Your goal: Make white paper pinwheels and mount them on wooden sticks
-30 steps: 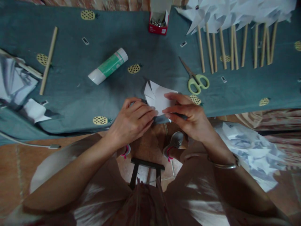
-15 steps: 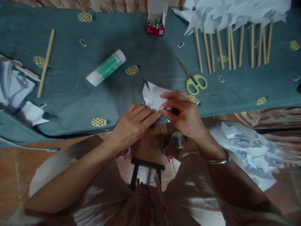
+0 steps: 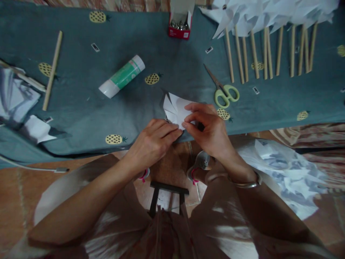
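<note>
A small white paper sheet (image 3: 176, 108) with cut, partly folded corners lies at the table's front edge between my hands. My left hand (image 3: 155, 140) presses its near-left edge, fingers together on the paper. From the right, my right hand (image 3: 208, 124) pinches the sheet between thumb and fingers, hiding its right part. Green-handled scissors (image 3: 226, 95) lie just beyond my right hand. A glue stick (image 3: 122, 76) with a green label rests farther back on the left.
Finished paper pinwheels (image 3: 250, 14) on wooden sticks lie at the back right. A red box (image 3: 179, 33) of metal pins stands at the back. One loose stick (image 3: 53, 70) and paper pieces (image 3: 17, 95) are on the left. A bag of paper (image 3: 285, 176) sits below right.
My right thumb and fingertips have shifted slightly on the paper, and its right corner near the table edge no longer sticks out below my hand. My left hand has drawn back a little.
</note>
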Tool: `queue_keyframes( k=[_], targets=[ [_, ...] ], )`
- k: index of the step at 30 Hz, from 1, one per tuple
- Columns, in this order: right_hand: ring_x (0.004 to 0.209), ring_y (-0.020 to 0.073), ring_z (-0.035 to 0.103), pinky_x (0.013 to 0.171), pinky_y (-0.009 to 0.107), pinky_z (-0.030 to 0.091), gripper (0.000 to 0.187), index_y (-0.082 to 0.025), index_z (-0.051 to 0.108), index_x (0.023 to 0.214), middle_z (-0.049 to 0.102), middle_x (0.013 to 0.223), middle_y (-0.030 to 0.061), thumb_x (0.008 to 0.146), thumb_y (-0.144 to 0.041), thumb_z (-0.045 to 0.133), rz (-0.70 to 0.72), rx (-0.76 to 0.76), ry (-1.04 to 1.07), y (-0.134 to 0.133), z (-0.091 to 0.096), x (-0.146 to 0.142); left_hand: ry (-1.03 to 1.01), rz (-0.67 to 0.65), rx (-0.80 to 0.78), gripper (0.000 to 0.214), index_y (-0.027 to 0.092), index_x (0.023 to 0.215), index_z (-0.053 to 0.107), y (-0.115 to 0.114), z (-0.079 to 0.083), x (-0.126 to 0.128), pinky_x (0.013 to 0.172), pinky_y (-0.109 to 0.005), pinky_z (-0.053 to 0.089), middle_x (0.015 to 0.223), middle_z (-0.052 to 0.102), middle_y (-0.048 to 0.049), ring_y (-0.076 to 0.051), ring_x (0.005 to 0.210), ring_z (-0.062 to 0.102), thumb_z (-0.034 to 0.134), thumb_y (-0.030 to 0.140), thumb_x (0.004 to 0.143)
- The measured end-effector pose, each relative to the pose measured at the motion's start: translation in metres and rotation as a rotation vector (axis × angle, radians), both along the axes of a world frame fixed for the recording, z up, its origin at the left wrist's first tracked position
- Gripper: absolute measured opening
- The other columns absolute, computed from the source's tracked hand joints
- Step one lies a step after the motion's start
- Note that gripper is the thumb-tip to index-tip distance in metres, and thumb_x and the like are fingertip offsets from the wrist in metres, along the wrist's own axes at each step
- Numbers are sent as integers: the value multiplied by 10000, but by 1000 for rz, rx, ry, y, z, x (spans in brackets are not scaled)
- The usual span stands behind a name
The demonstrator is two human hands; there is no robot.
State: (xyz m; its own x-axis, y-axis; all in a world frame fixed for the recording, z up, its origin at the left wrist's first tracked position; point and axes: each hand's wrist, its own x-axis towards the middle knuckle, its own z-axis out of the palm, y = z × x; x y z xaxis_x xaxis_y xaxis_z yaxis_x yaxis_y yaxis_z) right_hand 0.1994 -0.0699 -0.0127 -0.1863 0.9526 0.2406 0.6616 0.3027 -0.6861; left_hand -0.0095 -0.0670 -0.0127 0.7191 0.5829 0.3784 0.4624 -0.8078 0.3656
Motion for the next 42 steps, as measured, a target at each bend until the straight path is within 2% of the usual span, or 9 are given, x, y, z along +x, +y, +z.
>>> queue_keyframes(
  k=[7,11,18,29,42],
  targets=[
    [1123,284,625,992,525,518,108,-268,666,770,705,1167,57,849,-195,677,-19,-7,-23,1,3,-4,26,5,-13,218,167,1126,665,1,0,0,828,-367,518,1059,731,-91,-215,943,657,507,154,977],
    [1134,292,620,1009,532,514,136,-312,681,768,712,1169,38,857,-211,660,-38,-51,-17,2,5,-5,17,8,28,206,141,1109,668,1,0,1,818,-359,525,1033,735,-94,-217,920,660,515,144,971],
    [1121,291,618,998,522,514,106,-274,668,750,709,1149,56,824,-199,685,-33,-22,76,4,-2,-5,40,10,27,208,125,1110,663,1,1,0,826,-358,531,1030,731,-99,-212,925,657,504,147,979],
    [1099,261,623,981,488,521,121,-253,644,748,706,1135,46,824,-171,688,-33,18,13,5,-4,-8,16,-4,40,195,94,1096,660,2,0,-1,807,-347,549,1022,738,-106,-211,909,665,517,140,972],
    [1128,265,633,986,477,521,108,-233,657,796,713,1164,75,794,-155,732,-50,17,-7,5,-4,-8,42,-5,-30,226,122,1123,659,1,0,-1,837,-375,547,1045,728,-113,-217,953,659,480,157,990]
  ],
)
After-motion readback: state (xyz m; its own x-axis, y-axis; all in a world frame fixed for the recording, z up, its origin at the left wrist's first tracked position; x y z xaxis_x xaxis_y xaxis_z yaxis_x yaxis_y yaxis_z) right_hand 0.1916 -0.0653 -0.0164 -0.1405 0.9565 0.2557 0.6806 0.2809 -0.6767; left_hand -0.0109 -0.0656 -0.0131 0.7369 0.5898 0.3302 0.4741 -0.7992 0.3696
